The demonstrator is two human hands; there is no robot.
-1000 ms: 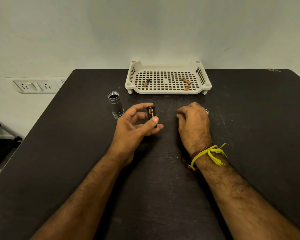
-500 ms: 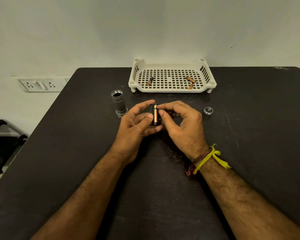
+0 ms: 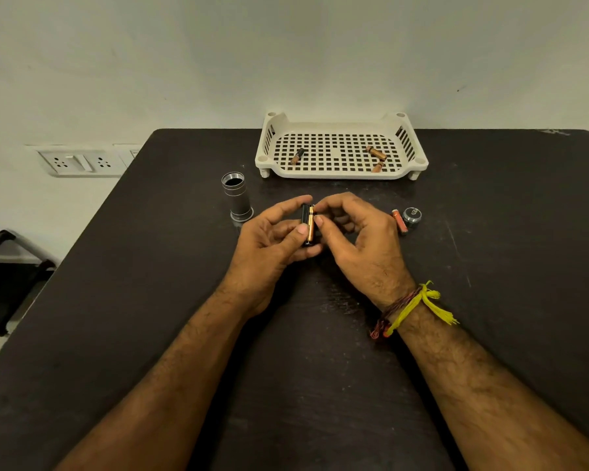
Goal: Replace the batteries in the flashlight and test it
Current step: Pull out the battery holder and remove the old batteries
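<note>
My left hand (image 3: 271, 239) grips a black battery holder (image 3: 305, 219) upright over the middle of the dark table (image 3: 150, 300). A copper battery (image 3: 310, 227) lies along the holder's slot, and my right hand (image 3: 354, 239) pinches it with fingertips at its top and side. The grey flashlight body (image 3: 237, 200) stands open-end up to the left. Right of my right hand lie the silver tail cap (image 3: 411, 217) and a loose orange battery (image 3: 399, 222).
A cream perforated tray (image 3: 340, 171) sits at the table's far edge, with one battery (image 3: 297, 156) on its left and two batteries (image 3: 376, 158) on its right. Wall sockets (image 3: 79, 161) are at the left. A dark stand (image 3: 0, 266) sits beyond the table's left edge.
One second ago my right hand rested on the table by the tail cap. It has since come left with a battery and now presses it against the holder in my left hand.
</note>
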